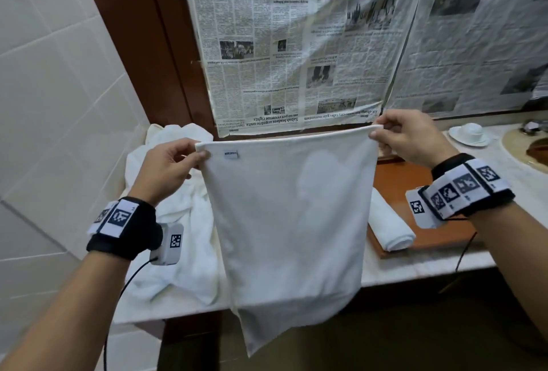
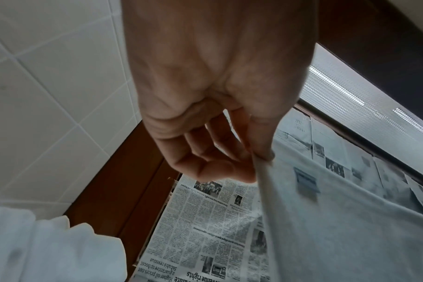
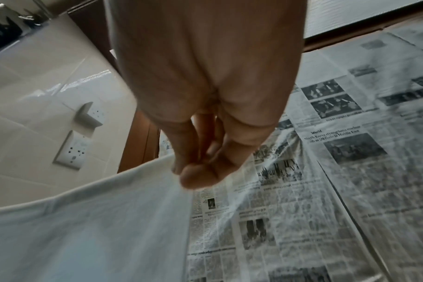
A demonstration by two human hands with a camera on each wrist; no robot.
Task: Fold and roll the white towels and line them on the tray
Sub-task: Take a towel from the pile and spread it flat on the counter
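Newspaper sheets [image 1: 311, 44]: taped over the wall panel behind the counter, print upside down. Countertop [image 1: 415, 266]: pale stone, running left to right. White towel [image 1: 290, 222]: held up in the air in front of the counter, hanging flat, top hem running left to right and rising slightly toward the right, long axis vertical, lower corner pointing down below the counter edge; small label near the upper left corner. Towel pile [image 1: 184, 237]: loose and crumpled on the counter, left of the hanging towel. Tray [image 1: 430, 207]: brown wood, on the counter at right. Rolled towel [image 1: 388, 225]: lying on the tray's left part, long axis running from far-left to near-right. Left hand [image 1: 169, 166]: thumb and fingers pinched on the towel's upper left corner. Right hand [image 1: 415, 136]: thumb and fingertips pinched on the upper right corner. Cup and saucer [image 1: 470, 133]: white, far right.
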